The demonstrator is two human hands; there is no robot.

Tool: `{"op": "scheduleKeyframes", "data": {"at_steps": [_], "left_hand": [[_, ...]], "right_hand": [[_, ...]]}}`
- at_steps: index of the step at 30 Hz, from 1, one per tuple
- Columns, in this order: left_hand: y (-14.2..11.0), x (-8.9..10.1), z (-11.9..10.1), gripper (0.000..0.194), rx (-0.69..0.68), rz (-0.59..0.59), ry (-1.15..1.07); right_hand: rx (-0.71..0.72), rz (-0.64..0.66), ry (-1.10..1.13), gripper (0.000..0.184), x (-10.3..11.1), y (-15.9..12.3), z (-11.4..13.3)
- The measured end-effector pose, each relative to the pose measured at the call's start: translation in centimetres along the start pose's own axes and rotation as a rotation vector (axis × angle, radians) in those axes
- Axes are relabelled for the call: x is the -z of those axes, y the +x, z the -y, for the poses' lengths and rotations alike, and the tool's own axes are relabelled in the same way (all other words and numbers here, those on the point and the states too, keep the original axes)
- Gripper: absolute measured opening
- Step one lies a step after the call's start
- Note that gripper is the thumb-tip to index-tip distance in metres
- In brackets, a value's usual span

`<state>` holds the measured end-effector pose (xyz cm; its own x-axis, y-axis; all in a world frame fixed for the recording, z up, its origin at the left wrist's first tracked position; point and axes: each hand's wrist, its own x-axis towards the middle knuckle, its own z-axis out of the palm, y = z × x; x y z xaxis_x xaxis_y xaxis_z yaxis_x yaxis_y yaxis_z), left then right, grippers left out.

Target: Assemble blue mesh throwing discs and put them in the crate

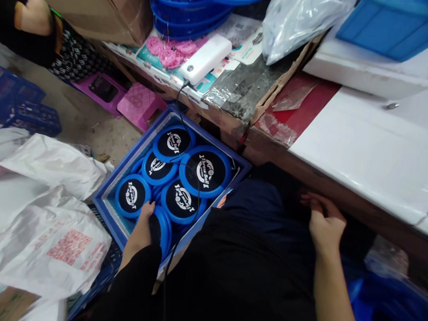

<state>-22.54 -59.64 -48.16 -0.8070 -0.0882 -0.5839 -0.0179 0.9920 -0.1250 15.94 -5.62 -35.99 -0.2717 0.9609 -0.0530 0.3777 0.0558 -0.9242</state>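
A blue crate (pixel 106 198) in front of me holds several round blue-rimmed discs with black faces, one of them the Throw Ball disc (pixel 206 171) at its right side. My left hand (pixel 146 213) reaches into the near part of the crate, fingers closed at the edge of a tilted blue disc (pixel 164 228); my forearm hides part of that disc. My right hand (pixel 326 226) hangs beside my right leg under the table edge. Its fingers are loosely stretched, and I see nothing in them. A dark cable runs over the discs.
A white power bank (pixel 206 59) lies on the table ahead, near blue plastic baskets (pixel 189 19) and a cardboard box (pixel 111 6). White bags (pixel 58 237) are piled left. Another person's arm (pixel 35 13) shows at upper left, above pink stools (pixel 139 105). A white cabinet (pixel 380 143) stands right.
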Motion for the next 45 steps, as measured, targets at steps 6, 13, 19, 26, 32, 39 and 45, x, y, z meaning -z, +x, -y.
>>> {"op": "scheduleKeyframes", "data": {"at_steps": [6, 13, 19, 26, 32, 39, 45], "left_hand": [[-1.7, -0.6, -1.0, 0.045, 0.092, -0.040, 0.101], [-3.6, -0.7, -1.5, 0.042, -0.252, 0.109, 0.191], [-2.2, 0.9, -2.8, 0.039, -0.295, 0.231, 0.300], [-3.8, -0.4, -5.0, 0.041, -0.171, 0.137, 0.390], [-3.4, 0.8, -4.4, 0.046, -0.051, 0.036, 0.329], [0.8, 4.3, -3.4, 0.045, 0.000, 0.064, 0.279], [4.3, 5.0, -4.3, 0.043, -0.034, 0.084, 0.286]], "right_hand": [[0.003, 0.050, 0.000, 0.027, -0.2, 0.1, -0.8], [0.024, 0.091, -0.050, 0.027, -0.6, 0.3, -1.0], [0.025, 0.084, -0.044, 0.028, -0.7, 0.3, -0.8], [0.039, 0.042, -0.013, 0.026, -0.3, 0.2, -0.8], [0.042, 0.049, -0.047, 0.027, 0.1, 0.2, -1.0], [0.018, 0.078, -0.101, 0.026, 0.0, 0.0, -1.1], [0.063, 0.062, -0.180, 0.024, -0.2, 0.1, -0.6]]}}
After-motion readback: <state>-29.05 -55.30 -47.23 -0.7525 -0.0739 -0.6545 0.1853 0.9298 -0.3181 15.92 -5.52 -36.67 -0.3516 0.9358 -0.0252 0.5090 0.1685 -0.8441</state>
